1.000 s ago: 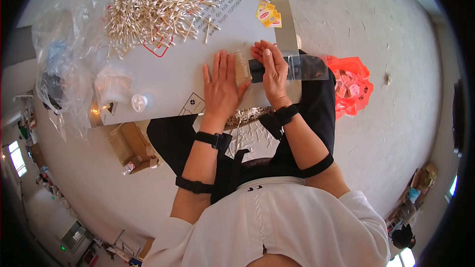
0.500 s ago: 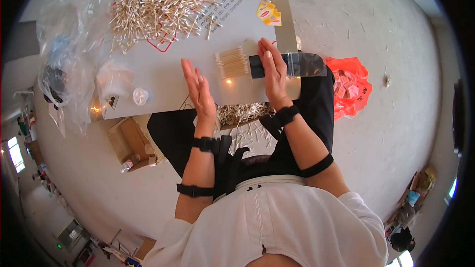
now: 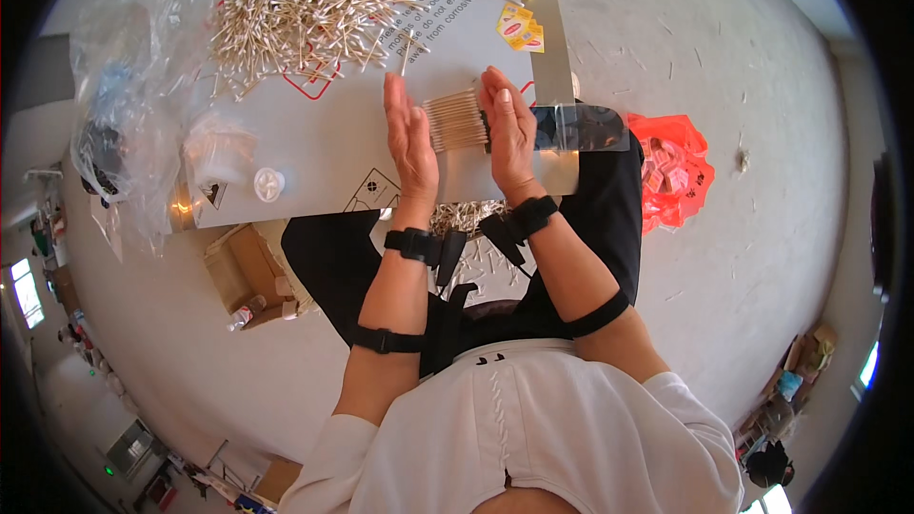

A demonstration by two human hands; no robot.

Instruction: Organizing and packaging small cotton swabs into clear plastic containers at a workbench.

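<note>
A neat bundle of cotton swabs point(image 3: 455, 120) lies on a grey board point(image 3: 314, 148) across my lap. My left hand point(image 3: 409, 138) stands on edge with flat fingers against the bundle's left ends. My right hand point(image 3: 509, 128) presses flat against its right ends, over the mouth of a clear plastic sleeve point(image 3: 583, 127) that lies to the right. A big loose heap of swabs point(image 3: 305, 5) covers the far part of the board.
Small yellow packets point(image 3: 522, 24) lie at the board's far right. A crumpled clear plastic bag point(image 3: 114, 105) and a white cap point(image 3: 268, 184) sit at the left. An orange bag point(image 3: 671, 171) rests on the floor at right, a cardboard box point(image 3: 243, 262) below the board. Spilled swabs point(image 3: 466, 219) lie in my lap.
My left hand lifted off the bundle, turned on edge, and closed in from the left. The swab bundle is now squeezed between both palms.
</note>
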